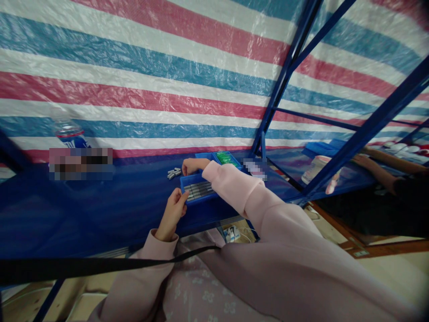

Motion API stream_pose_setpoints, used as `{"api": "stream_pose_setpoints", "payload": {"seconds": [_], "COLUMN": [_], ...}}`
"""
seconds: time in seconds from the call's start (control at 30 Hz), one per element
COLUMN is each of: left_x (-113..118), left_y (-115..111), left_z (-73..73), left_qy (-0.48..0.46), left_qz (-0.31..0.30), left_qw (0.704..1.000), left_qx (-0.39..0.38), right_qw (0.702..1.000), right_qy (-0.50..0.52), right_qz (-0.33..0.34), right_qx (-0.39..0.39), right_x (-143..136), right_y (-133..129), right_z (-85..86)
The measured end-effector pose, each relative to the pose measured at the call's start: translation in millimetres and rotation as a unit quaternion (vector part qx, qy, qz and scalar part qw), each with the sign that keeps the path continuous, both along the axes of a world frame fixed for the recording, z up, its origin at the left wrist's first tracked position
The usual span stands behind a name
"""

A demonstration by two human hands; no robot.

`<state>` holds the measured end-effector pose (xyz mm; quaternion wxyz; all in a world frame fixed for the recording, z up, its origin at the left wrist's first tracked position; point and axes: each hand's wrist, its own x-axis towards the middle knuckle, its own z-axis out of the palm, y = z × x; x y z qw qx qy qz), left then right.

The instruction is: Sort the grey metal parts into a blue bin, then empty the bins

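A shallow blue bin [201, 200] on the blue table holds rows of slim silver metal rods [197, 190]. My left hand [174, 208] grips the bin's left end, its thumb by the rods. Beyond the bin's back edge is my right hand [194, 166], fingers bent down and closed; what they pinch, if anything, is hidden. Just left of those fingers lies a small loose pile of short silver metal cylinders [174, 173]. Behind my right wrist stands another blue bin [204, 156], next to a bright green container [225, 158].
A plastic bottle [72, 136] stands at the back left. Blue metal posts [279, 89] rise on the right, before a striped plastic sheet [167, 76]. Past them are a clear tub [315, 170], blue trays [323, 147] and another person's arm [377, 167]. A black strap [100, 268] crosses low in front.
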<state>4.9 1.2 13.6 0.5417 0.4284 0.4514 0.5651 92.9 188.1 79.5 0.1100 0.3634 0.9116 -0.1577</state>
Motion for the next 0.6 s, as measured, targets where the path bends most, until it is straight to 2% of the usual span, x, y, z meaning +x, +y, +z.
{"api": "stream_pose_setpoints", "payload": {"seconds": [0.13, 0.27, 0.43, 0.5, 0.6], "left_x": [-1, -3, -4, -4, -3], "left_y": [0, 2, 3, 3, 4], "left_z": [0.0, -1.0, -2.2, -2.1, -2.4], "left_qy": [0.003, 0.009, 0.009, 0.007, 0.003], "left_qz": [0.003, 0.002, 0.001, 0.001, 0.004], "left_qw": [1.0, 1.0, 1.0, 1.0, 1.0], "left_qx": [-0.001, -0.007, -0.01, -0.013, -0.019], "right_qw": [0.999, 0.995, 0.977, 0.975, 0.975], "right_qy": [0.026, 0.07, 0.137, 0.131, 0.094], "right_qz": [-0.008, -0.006, 0.062, 0.079, 0.098], "right_qx": [0.025, 0.069, 0.153, 0.159, 0.174], "right_x": [2, 12, 33, 39, 42], "right_y": [-8, -24, -64, -81, -99], "right_z": [8.7, 28.2, 51.8, 53.5, 44.0]}}
